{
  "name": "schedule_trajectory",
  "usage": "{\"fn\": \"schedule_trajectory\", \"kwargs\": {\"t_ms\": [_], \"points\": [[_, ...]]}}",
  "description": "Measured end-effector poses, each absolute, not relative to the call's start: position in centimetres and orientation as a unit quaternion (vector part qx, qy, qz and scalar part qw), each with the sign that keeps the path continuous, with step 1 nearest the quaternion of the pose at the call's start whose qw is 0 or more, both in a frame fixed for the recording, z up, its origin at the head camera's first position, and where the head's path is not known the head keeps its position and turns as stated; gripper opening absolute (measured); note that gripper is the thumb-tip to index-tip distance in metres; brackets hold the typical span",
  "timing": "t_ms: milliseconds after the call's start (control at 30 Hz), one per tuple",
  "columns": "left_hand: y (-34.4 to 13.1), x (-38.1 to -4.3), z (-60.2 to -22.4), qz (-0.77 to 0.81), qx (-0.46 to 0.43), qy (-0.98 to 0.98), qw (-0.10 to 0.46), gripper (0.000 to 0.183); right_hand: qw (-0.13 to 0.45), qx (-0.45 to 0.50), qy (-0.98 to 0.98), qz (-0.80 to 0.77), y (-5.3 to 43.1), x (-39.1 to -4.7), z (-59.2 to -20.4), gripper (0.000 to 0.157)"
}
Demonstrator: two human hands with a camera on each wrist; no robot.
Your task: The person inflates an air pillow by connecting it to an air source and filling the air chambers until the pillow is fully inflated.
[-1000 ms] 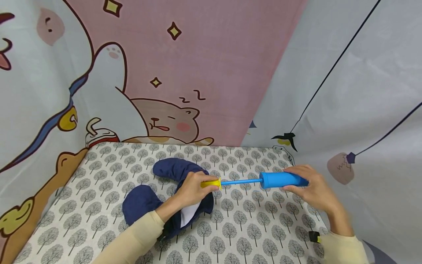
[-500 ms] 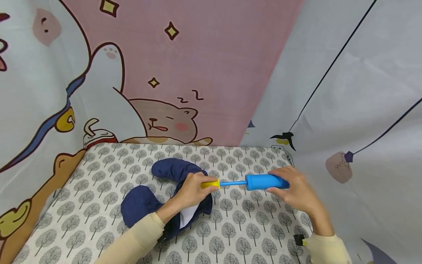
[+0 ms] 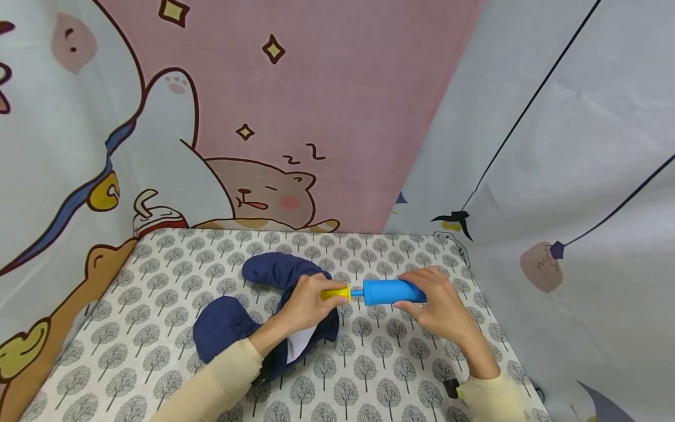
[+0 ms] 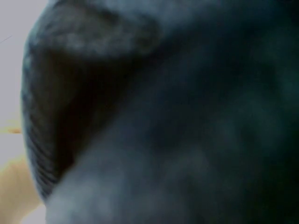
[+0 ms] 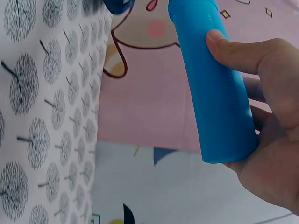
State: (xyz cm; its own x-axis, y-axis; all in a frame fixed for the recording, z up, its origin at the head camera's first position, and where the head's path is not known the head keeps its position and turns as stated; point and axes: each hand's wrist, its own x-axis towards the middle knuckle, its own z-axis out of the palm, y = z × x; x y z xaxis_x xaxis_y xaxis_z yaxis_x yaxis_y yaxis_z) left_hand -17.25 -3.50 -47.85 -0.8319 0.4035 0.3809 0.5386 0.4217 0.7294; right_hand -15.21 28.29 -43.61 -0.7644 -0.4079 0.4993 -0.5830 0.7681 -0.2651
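Note:
A blue hand air pump (image 3: 392, 292) is held level above the table in the head view. My left hand (image 3: 308, 302) pinches its yellow end (image 3: 337, 293), from which a short stretch of thin blue rod shows. The fingers and thumb of my right hand (image 3: 443, 305) wrap the blue barrel (image 5: 215, 93), as the right wrist view also shows. Beneath my left hand lies a navy cloth piece (image 3: 224, 328), curved like a neck pillow, with a white part (image 3: 300, 344) exposed. My left forearm hides some of it. Dark blurred cloth (image 4: 163, 130) fills most of the left wrist view.
The table is covered by a cloth (image 3: 345, 390) printed with grey trees. Cartoon-printed curtains (image 3: 348, 117) hang behind it and along both sides. A small black item (image 3: 452, 388) shows beside my right cuff.
My right hand has moved left with the pump barrel toward the yellow end, and the exposed rod has grown much shorter. My left hand stays nearly still.

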Motion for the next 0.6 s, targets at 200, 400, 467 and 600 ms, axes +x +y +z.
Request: {"fn": "schedule_trajectory", "kwargs": {"t_ms": [200, 400, 467, 600], "points": [[-3.5, -17.3, -48.0, -0.451, -0.277, -0.846, 0.069, 0.034, 0.209, 0.288, -0.913, 0.200, 26.6, -15.3, -43.9, 0.054], [-3.5, -17.3, -47.8, -0.443, -0.275, -0.851, 0.069, 0.034, 0.194, 0.290, -0.917, 0.192, 26.5, -15.5, -43.5, 0.055], [-3.5, -17.3, -47.8, -0.441, -0.279, -0.851, 0.066, 0.035, 0.186, 0.288, -0.919, 0.195, 27.0, -15.6, -43.4, 0.054], [-3.6, -17.2, -48.0, -0.445, -0.289, -0.845, 0.065, 0.032, 0.182, 0.288, -0.918, 0.201, 28.5, -15.6, -43.5, 0.054]]}}
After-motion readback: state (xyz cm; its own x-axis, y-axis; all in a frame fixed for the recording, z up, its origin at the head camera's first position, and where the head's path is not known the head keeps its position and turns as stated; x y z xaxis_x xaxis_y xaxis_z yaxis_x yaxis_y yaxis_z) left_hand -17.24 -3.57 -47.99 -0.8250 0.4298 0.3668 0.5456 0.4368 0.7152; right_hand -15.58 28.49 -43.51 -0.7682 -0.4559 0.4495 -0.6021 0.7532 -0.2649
